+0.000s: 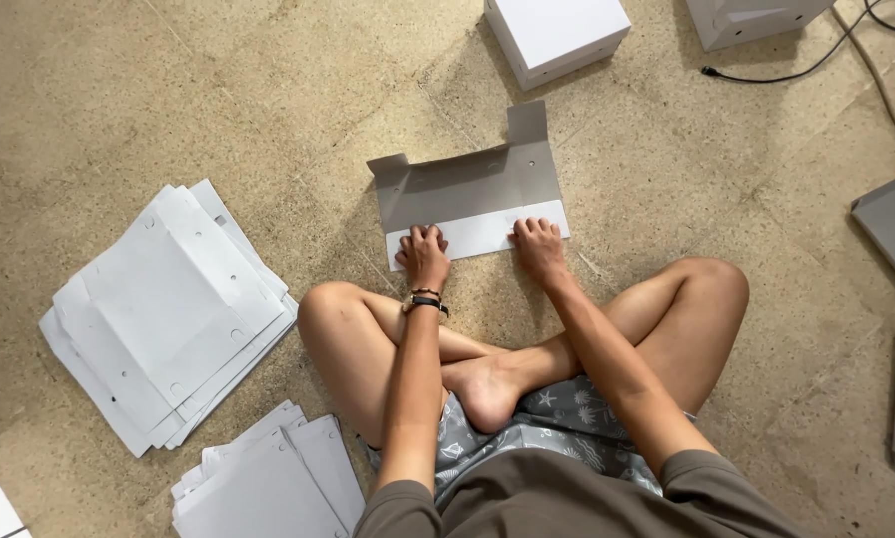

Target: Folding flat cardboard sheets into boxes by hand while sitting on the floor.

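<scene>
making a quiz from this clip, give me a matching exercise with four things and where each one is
Things:
1. left hand
2. right hand
3. stack of flat white sheets
4. white box

Places:
a. top of the view, beyond the folded card
b. pressing the right part of the white flap
c. on the floor on the person's left side
d. pressing the left part of the white flap

Pairs: 1-d, 2-b, 3-c, 4-a. Both hands press on the grey card and its white flap.
</scene>
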